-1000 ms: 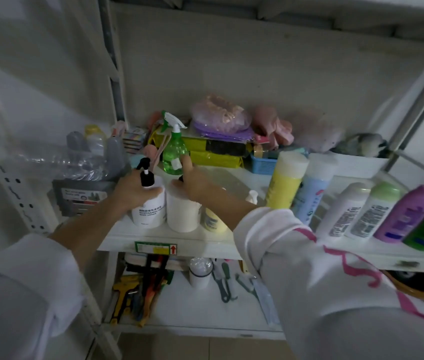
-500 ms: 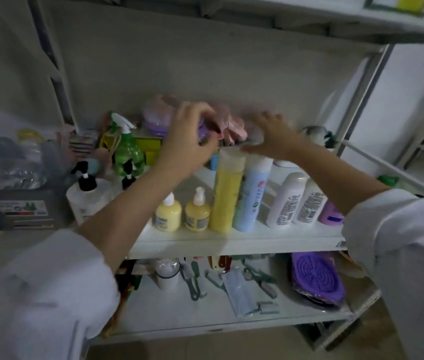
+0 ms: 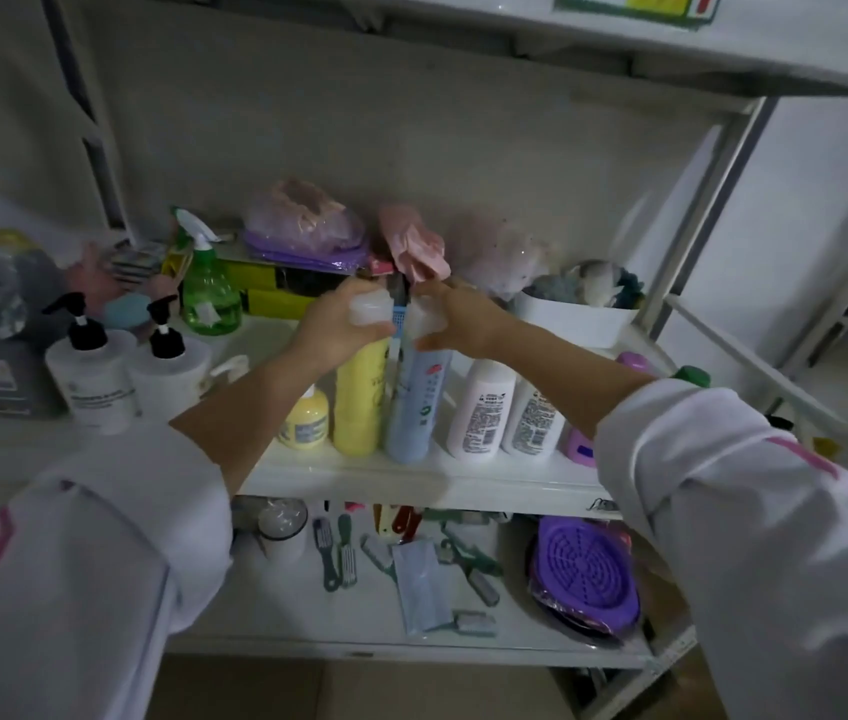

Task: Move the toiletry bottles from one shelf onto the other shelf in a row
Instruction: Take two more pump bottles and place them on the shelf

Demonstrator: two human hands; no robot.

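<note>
Each hand closes its grip on a cap, the left hand [image 3: 331, 330] on the yellow bottle [image 3: 359, 394] and the right hand [image 3: 455, 319] on the blue bottle [image 3: 416, 402] at its 3 o'clock, likely to lift both off the middle shelf [image 3: 411, 485] together

Smooth plastic bottles — yellow bottle [image 3: 358, 397], blue bottle [image 3: 414, 407] — stand on a glossy white shelf [image 3: 411, 483]; sleeves [image 3: 775, 537] are cloth.

Both hands have closed on the yellow bottle [image 3: 357, 392] and blue bottle [image 3: 414, 402] caps.
</note>
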